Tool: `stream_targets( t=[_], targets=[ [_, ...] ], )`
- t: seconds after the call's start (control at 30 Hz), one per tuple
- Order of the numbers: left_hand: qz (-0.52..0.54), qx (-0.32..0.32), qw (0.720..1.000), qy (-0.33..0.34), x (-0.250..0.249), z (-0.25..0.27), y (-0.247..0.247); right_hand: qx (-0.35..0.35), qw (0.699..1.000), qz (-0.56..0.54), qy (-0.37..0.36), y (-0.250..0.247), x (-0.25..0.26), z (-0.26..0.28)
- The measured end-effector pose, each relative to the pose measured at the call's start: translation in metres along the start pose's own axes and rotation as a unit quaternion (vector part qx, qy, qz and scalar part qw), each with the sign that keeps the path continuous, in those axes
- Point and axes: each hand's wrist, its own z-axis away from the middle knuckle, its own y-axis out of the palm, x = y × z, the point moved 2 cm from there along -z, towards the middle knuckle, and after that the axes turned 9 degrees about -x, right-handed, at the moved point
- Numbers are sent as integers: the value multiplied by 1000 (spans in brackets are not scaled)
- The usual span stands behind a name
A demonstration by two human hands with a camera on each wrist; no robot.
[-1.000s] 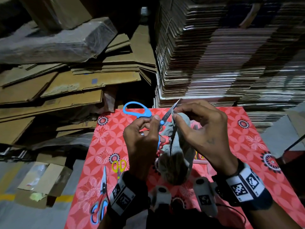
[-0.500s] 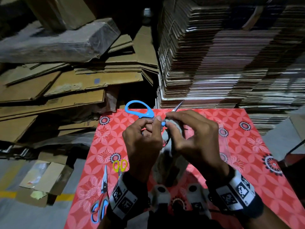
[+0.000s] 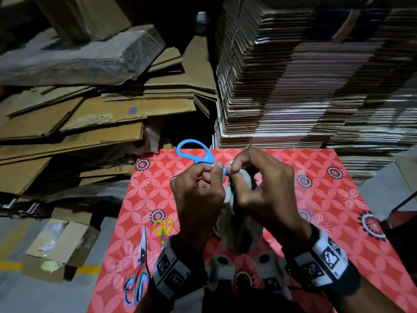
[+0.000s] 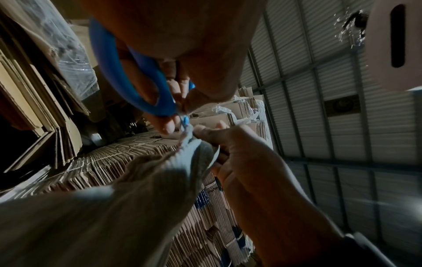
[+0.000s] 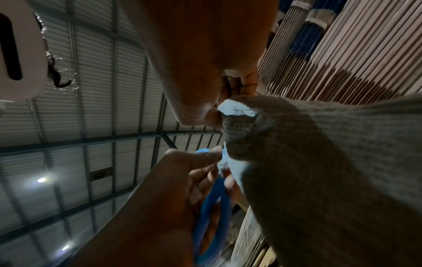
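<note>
Both hands are up over the counter (image 3: 338,195), close together, fingertips almost meeting. The left hand (image 3: 198,199) grips the blue scissors (image 3: 191,152), fingers curled through a handle loop while the other loop sticks out toward the far edge. The right hand (image 3: 266,188) pinches the top edge of the grey knitted cloth (image 3: 239,236), which hangs down between the two wrists, above the red patterned counter. The blades sit right at that pinched edge, one thin tip poking up past the right fingers. On the near left of the counter lie small yellow scissors (image 3: 163,227) and, just beside them, red-and-blue scissors (image 3: 138,274). Flattened cardboard stacks (image 3: 293,86) rise behind.
</note>
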Motion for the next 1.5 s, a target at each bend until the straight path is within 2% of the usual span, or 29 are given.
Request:
stream_targets(
  t=[0.17,0.3,0.43,0.53,0.6,0.67,0.73,0.8,0.87,0.93,1.0,1.13,1.27,1.37,1.43,1.5],
  targets=[
    [13,13,1000,-13,2,2,3,-40,999,-3,10,-12,-18,-16],
    [-14,3,1000,4,-1,3,2,7,1000,-13,-5,-3,-9,-2],
    [-5,22,1000,-20,6,4,6,-45,999,-2,20,-14,-21,-18],
    [-33,4,999,12,2,4,3,-23,1000,0,5,-5,-11,-6],
    [-55,-4,998,29,0,5,3,-11,999,-21,36,-4,-17,-7],
    [-54,-4,998,33,3,5,5,-31,998,-20,58,-7,-25,-13],
    [-62,-17,997,43,9,6,6,-50,998,-3,46,-4,-20,-10],
    [-64,-36,996,56,10,7,5,-27,999,-15,17,3,-8,1],
    [-63,-35,996,56,10,8,5,-13,999,-25,28,2,-12,1],
    [-61,-23,997,45,6,7,6,-46,998,-9,52,-5,-24,-11],
    [-60,-18,997,41,4,7,6,-63,997,6,44,-7,-26,-13],
    [-68,-27,996,45,8,8,5,-16,999,-23,32,3,-14,3],
    [-62,-14,997,33,7,7,7,-66,996,-12,53,-7,-30,-15],
    [-54,-25,997,46,8,5,4,-34,999,-15,31,1,-17,-3],
    [-56,-23,997,47,8,5,5,-12,999,-30,43,2,-18,-2],
    [-48,-18,998,47,5,4,5,-35,997,-34,62,-5,-28,-13]
  ],
)
